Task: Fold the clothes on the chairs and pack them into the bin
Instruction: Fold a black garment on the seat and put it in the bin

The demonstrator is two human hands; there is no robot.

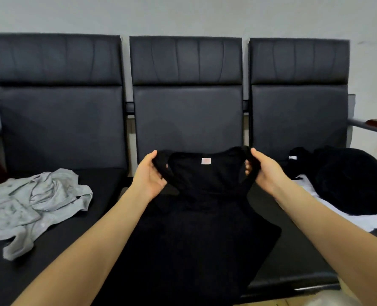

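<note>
On the middle seat of the black chairs point(186, 120) lies the black tank top point(196, 213), spread front-down with its pale neck label point(205, 161) showing. I have my left hand point(151, 176) curled round the left shoulder strap and my right hand point(263, 171) pinching the right strap, both lifted a little off the cushion. To my mind the step is squaring the garment before the first fold: I should draw the straps level and apart, lay them flat near the seat back, then smooth the body toward me so no crease gets folded in. The fabric looks thin, matte and limp, so it will sag wherever I let go; even tension matters. The seats look like smooth padded leatherette, which may let the cloth slide. A crumpled grey garment point(35, 206) sits on the left seat; a dark heap point(350, 177) over something white point(346, 214) on the right one. I cannot see the bin.
</note>
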